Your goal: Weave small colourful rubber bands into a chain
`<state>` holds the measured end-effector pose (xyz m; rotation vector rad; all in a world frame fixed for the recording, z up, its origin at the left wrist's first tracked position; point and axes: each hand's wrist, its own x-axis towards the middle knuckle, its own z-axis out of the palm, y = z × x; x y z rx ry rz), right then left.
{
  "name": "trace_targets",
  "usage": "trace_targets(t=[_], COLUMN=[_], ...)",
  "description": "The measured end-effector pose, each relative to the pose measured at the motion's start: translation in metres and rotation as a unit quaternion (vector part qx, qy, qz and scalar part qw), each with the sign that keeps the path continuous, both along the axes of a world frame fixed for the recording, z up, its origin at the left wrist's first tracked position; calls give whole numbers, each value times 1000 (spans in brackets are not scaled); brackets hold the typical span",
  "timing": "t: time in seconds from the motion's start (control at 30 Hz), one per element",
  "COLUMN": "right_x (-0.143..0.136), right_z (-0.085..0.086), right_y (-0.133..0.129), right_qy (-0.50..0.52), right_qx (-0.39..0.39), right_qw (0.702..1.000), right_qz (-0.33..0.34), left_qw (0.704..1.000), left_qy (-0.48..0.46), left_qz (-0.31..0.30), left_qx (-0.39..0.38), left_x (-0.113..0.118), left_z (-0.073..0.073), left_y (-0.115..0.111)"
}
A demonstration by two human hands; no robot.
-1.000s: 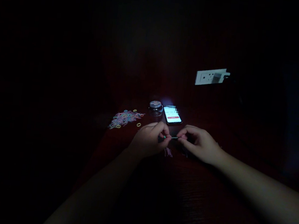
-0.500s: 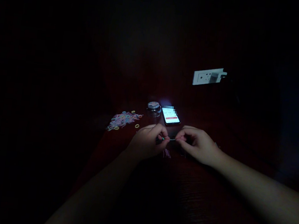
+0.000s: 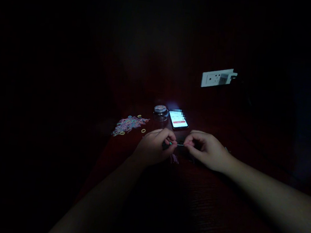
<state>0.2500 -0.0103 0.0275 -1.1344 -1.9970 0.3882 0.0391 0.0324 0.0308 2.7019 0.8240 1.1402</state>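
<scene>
Between my two hands a thin pale green rubber band [image 3: 180,145] is stretched level above the dark red table [image 3: 217,213]. My left hand [image 3: 156,144] pinches one end between thumb and forefinger; a bit of green shows inside its grip. The other end is pinched in the fingertips of my right hand [image 3: 206,148]. Just below and between the hands lies a small bunch of purple bands [image 3: 174,158]. To the left of my left hand is a heap of colourful rubber bands [image 3: 129,125], with a single yellow band [image 3: 143,131] apart from it.
A small clear jar with a lid [image 3: 160,113] stands behind my left hand. Beside it lies a lit phone [image 3: 179,119]. A white wall socket [image 3: 217,78] with a plug in it is at the back right. The surroundings are very dark.
My right hand has shifted very slightly to the right, so a little more of the stretched band shows. The view itself has moved a touch; the other things lie as before.
</scene>
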Motion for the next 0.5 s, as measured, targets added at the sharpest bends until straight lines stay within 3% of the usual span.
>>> trace_targets(t=[0.23,0.5], right_x=[0,-1], right_z=[0,-1], right_y=[1,0], right_qy=[16,20], right_qx=[4,9], right_qw=[1000,1000], right_qz=[2,-1], left_qw=[1000,997], left_qy=[8,67], left_qz=[1,-43], left_qx=[5,-8], left_x=[-1,-5], left_z=[0,0], left_y=[2,4])
